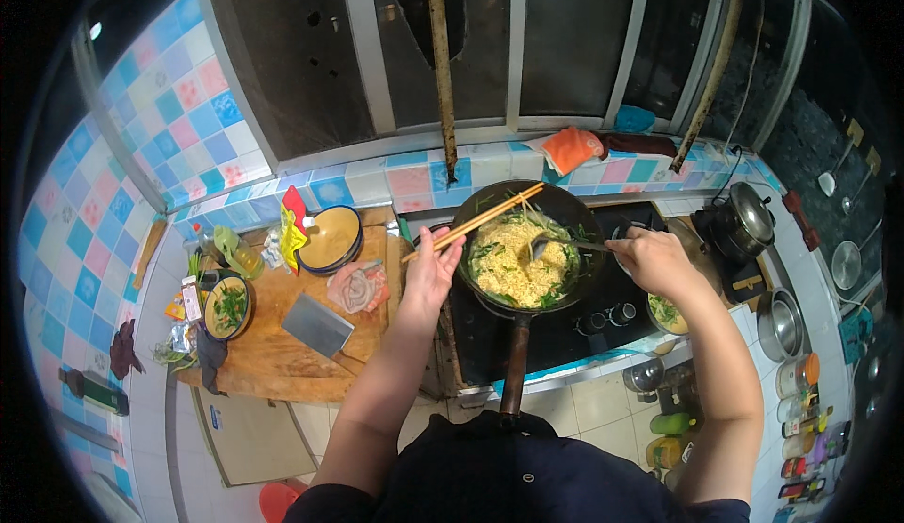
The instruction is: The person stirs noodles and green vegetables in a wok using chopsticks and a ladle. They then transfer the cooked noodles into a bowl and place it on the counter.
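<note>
In my left hand (436, 265) is a pair of wooden chopsticks (487, 218), their tips over the far part of a dark wok (588, 279). The wok stands on a black stove and holds noodles (519, 255) with green leaves around them; a few strands hang at the chopstick tips. My right hand (651, 258) grips the handle of a metal spoon or ladle (575, 243) from the right, its head down in the noodles. The wok's long handle (517, 368) points towards me. A bowl with greens (666, 311) lies partly hidden under my right forearm.
Left of the stove, a wooden cutting board (268, 360) bears a cleaver (318, 324), a crumpled cloth (358, 286), an empty bowl (330, 237) and a bowl of chopped greens (227, 307). A lidded pot (741, 219), metal bowls (780, 325) and several jars stand at the right.
</note>
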The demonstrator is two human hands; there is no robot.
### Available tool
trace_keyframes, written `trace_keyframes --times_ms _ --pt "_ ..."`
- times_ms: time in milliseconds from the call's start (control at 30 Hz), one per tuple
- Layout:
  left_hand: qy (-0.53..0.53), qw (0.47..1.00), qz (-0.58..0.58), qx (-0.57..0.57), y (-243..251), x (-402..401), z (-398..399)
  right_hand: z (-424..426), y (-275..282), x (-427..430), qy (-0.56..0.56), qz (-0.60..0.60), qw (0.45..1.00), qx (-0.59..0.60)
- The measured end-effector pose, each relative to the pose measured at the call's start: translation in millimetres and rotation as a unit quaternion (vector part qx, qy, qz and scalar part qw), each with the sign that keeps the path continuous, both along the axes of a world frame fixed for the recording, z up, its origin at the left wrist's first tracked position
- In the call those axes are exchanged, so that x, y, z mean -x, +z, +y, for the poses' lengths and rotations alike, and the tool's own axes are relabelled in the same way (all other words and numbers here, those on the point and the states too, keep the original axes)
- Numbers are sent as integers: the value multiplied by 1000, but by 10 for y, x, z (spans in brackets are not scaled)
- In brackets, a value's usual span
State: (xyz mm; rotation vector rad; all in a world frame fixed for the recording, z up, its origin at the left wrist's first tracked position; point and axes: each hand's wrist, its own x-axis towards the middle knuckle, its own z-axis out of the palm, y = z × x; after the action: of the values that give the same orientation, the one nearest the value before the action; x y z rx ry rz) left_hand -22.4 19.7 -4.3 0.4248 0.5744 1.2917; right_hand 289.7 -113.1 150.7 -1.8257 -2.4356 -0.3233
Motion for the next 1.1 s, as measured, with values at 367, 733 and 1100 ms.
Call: trace_keyframes --times_ms 367,733,1100 --pt "58 881 437 -173 77 228 -56 123 43 -118 -73 18 995 -60" --pt "59 914 370 -154 -144 243 -334 23 -765 -209 -152 -74 985 33" --pt "71 929 337 -136 -87 403 -484 23 -678 207 -137 164 960 181"
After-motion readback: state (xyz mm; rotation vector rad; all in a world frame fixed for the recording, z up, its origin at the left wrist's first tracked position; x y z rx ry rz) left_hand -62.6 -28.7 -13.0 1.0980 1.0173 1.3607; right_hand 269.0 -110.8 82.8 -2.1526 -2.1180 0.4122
